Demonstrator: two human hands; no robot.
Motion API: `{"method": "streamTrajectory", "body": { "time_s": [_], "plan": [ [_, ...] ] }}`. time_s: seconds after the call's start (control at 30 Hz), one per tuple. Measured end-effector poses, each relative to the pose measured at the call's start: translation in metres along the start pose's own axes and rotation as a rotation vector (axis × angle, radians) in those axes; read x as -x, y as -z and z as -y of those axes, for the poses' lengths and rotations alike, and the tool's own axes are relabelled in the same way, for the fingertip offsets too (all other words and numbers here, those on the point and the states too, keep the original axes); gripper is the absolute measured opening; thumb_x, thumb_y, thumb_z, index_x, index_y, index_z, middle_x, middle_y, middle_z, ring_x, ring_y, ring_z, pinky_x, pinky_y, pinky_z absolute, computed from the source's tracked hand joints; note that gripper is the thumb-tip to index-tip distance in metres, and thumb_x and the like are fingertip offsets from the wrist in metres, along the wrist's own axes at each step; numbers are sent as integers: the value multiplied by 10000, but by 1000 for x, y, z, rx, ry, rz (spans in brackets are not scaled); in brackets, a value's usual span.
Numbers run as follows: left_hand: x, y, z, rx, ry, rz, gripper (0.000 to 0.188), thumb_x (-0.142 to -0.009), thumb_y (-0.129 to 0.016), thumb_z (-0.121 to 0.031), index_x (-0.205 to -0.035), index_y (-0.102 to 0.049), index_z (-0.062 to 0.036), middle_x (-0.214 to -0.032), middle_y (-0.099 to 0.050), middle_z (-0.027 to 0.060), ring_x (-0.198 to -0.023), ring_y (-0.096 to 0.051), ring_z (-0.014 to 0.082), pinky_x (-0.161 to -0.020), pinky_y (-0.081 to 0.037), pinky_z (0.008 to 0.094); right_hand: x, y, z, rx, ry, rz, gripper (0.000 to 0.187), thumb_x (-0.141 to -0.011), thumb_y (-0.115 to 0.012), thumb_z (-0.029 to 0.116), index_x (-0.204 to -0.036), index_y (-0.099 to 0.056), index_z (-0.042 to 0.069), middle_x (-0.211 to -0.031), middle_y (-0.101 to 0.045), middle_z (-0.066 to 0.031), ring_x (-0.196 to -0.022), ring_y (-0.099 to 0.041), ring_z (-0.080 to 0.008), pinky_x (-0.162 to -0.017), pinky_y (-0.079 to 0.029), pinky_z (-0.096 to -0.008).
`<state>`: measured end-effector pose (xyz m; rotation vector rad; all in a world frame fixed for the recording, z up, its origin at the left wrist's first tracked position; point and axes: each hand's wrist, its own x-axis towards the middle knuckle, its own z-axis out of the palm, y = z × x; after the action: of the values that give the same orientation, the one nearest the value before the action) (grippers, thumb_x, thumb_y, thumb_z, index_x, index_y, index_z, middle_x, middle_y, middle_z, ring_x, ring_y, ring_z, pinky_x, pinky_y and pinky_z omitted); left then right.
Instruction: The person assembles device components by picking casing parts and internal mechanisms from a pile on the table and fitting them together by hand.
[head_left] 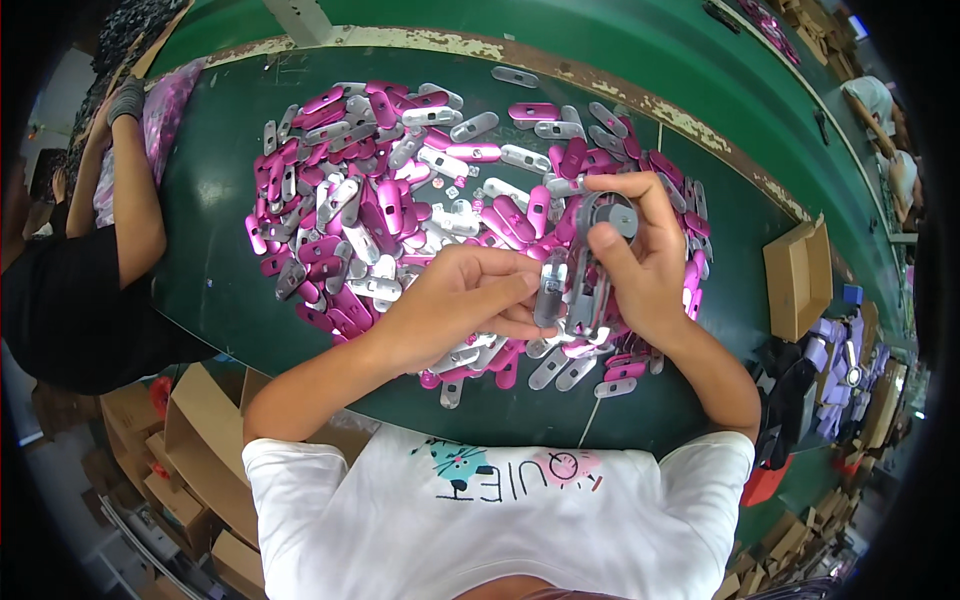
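Close in front of me, over a big heap of parts, both hands are at work. Between the thumb and fingers of my left hand (450,300) is a silver rounded-end plate (549,290), held upright. My right hand (648,265) grips a dark grey hand-held device (592,285) with a round knob-like disc at its top; its exact kind I cannot make out. Thumb and forefinger curl around the disc end, while the device's long body hangs down right beside the silver plate. Whether plate and device touch, I cannot tell. Under and around the hands lie many pink and silver rounded-end plates (390,205).
The heap covers much of the dark green table (215,270). A green strip with a worn edge (520,55) runs behind it. At left, a person with a gloved hand (127,100) stands near a pink plastic bag (172,120). An open cardboard box (798,280) and purple parts (840,360) are at right.
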<state>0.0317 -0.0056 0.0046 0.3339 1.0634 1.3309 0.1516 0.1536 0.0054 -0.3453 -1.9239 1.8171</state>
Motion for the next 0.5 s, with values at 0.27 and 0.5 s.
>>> {"method": "streamTrajectory", "body": {
  "time_s": [0.27,0.5],
  "plan": [
    [-2,-1,5,-62,57,21,298,-986,-468,-173,-1104,-579,77,-947,-655,137,-832,-679,199,-789,-589,342,6,-8,-11,143,74,31,381,-830,-719,109,-1128,-493,30,-843,-535,-3,-725,-500,-32,-581,-401,-197],
    [-2,3,9,-55,0,41,304,-979,-491,-204,-1087,-589,62,-895,-611,84,-825,-639,138,-791,-580,308,5,-5,-20,299,162,42,396,-811,-735,145,-1112,-511,21,-830,-546,-40,-668,-513,-68,-548,-413,-220]
  ]
}}
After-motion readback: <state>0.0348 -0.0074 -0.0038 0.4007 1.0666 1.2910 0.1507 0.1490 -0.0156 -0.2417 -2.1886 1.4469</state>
